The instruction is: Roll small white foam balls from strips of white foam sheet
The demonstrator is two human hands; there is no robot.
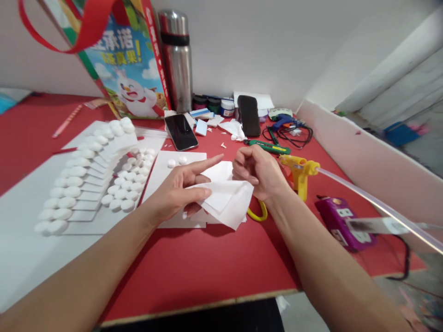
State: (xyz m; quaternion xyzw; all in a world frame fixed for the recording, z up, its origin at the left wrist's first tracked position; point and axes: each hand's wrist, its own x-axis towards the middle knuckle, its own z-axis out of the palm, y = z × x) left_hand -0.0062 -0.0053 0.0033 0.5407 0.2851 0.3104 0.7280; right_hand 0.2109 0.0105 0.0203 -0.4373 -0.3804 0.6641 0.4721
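Head view, left to right. A white sheet (20,258) covers the left of the red tabletop (214,267); on it, overlapping white cards (88,203) tipped with white discs (57,214) lie beside a cluster of loose discs (126,184), narrowing my sideways room there. Next, a black phone (182,132) lies toward the back, and a flat white card (161,184) bears two discs just behind the left hand (176,186). I see this hand pinching thin white paper (224,203) between thumb and fingers, index finger extended, over the table's middle. The right hand (261,170), apart from the left, is curled at the paper's right corner; I cannot tell whether it grips it. Farther right, a yellow glue gun (298,173) and a purple box (339,221) restrict my room before a low pale panel (367,170). Nearer, a red stretch separates the hands from the front edge (207,305). Behind stands a pale wall (259,50); grey floor (308,313) shows at lower right.
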